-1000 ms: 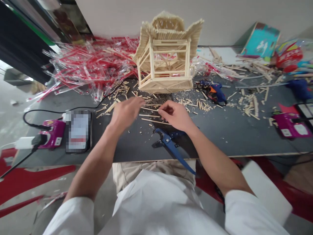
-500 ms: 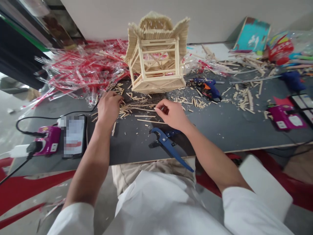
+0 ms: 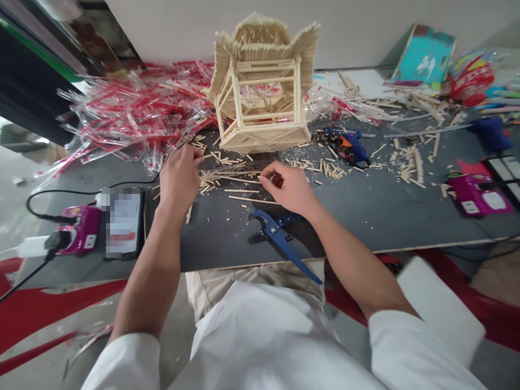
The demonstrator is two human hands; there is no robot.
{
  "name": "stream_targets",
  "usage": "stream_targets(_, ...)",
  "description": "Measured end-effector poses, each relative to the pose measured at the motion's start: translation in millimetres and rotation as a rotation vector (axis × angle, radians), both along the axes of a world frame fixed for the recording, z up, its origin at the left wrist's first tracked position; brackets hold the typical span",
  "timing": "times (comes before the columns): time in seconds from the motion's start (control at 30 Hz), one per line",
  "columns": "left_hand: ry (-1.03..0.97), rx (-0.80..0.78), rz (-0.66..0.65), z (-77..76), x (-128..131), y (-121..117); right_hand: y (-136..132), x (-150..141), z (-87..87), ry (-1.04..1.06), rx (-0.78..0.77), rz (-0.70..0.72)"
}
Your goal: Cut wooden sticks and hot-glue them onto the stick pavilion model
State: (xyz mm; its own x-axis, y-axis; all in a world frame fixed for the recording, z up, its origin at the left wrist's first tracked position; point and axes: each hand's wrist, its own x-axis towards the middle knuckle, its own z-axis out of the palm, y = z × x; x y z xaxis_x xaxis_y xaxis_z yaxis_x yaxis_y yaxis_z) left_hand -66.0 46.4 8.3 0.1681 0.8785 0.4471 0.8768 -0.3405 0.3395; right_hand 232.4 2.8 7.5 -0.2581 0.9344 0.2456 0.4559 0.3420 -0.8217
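My right hand (image 3: 289, 187) is closed in a pinch, its fingertips at the right end of a thin wooden stick (image 3: 240, 180) that points left. My left hand (image 3: 179, 174) is curled at the left edge of a heap of short stick pieces (image 3: 209, 182); what its fingers grip, if anything, is hidden. Two loose sticks lie parallel below, the longer one (image 3: 252, 199) nearer me. A blue cutter (image 3: 276, 230) rests between my forearms, its handle over the table's front edge. Behind the hands stands a small house model (image 3: 266, 129) built of sticks, with a flared roof.
Red and clear plastic wrappers (image 3: 134, 116) are piled at the back left. A phone (image 3: 124, 223) and a purple power strip (image 3: 79, 230) lie left. Blue glue guns (image 3: 353, 146) and stick scraps (image 3: 412, 165) lie right, near another purple power strip (image 3: 479, 194). A black cable crosses the left side.
The left hand has shifted slightly up and left, its fingers more curled. The right hand stays nearly still with its pinch. The view has tilted a little.
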Motion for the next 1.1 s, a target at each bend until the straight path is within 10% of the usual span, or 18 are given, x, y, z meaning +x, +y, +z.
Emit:
stream_targets(0.27,-0.219,-0.023,-0.373,8.6,52.9,-39.2,-0.8,-1.5,0.4,0.25,-0.16,-0.031)
stream_targets(0.83,-0.385,0.083,-0.254,-15.4,77.2,-49.6,-4.7,-6.6,2.8,0.337,-0.334,0.117)
stream_targets(1.1,-0.755,-0.242,-0.339,-11.7,80.0,-50.8,-6.7,-6.8,7.4,0.338,-0.277,0.083)
